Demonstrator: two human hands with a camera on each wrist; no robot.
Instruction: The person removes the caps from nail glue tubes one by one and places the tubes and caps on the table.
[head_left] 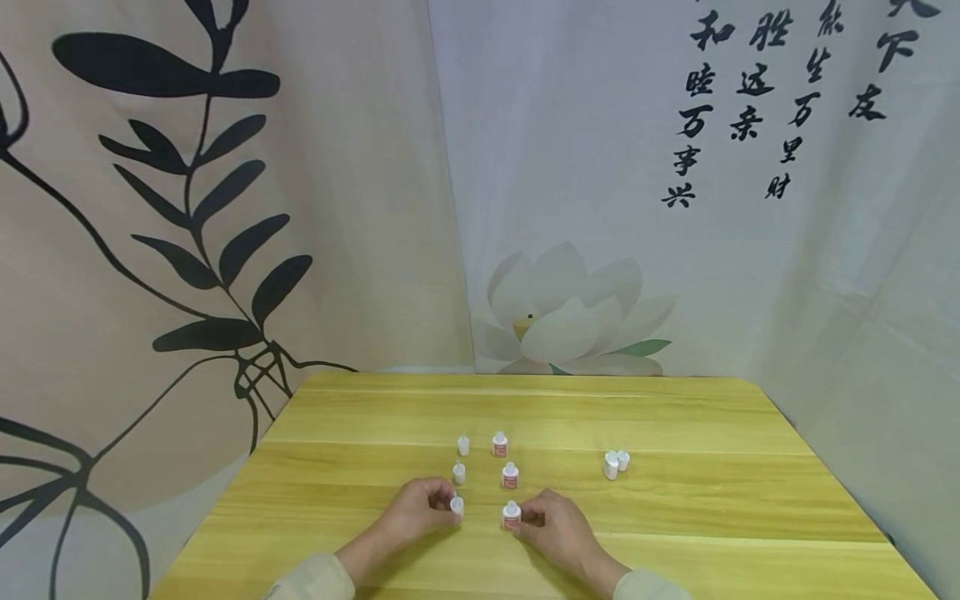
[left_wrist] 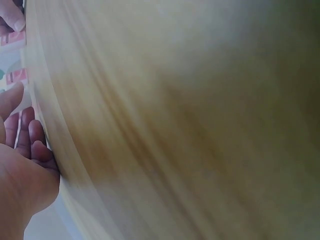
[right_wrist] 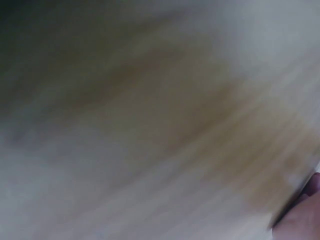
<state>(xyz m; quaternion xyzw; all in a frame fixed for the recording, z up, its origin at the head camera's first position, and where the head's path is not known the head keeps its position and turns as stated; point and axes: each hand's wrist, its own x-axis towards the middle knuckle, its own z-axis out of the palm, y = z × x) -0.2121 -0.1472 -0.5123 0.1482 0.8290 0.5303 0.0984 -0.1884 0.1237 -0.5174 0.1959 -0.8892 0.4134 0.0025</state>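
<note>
In the head view my left hand (head_left: 420, 507) pinches a small white bottle (head_left: 457, 506) between thumb and fingers, low over the table. To its right, my right hand (head_left: 558, 529) grips a small white bottle with a red label (head_left: 512, 515). Behind the left one stand two more white bottles, a nearer one (head_left: 459, 474) and a farther one (head_left: 462, 446). Two red-labelled bottles, one nearer (head_left: 510, 476) and one farther (head_left: 499, 444), form a column behind the right one. The left wrist view catches the left hand (left_wrist: 25, 165) at its edge; the right wrist view holds only a blurred bit of the right hand (right_wrist: 300, 217).
Two more small white containers, one in front (head_left: 611, 467) and one behind (head_left: 623, 460), stand close together right of the columns. They share the wood-grain table (head_left: 712, 500). A printed cloth (head_left: 375, 208) hangs behind the table's far edge.
</note>
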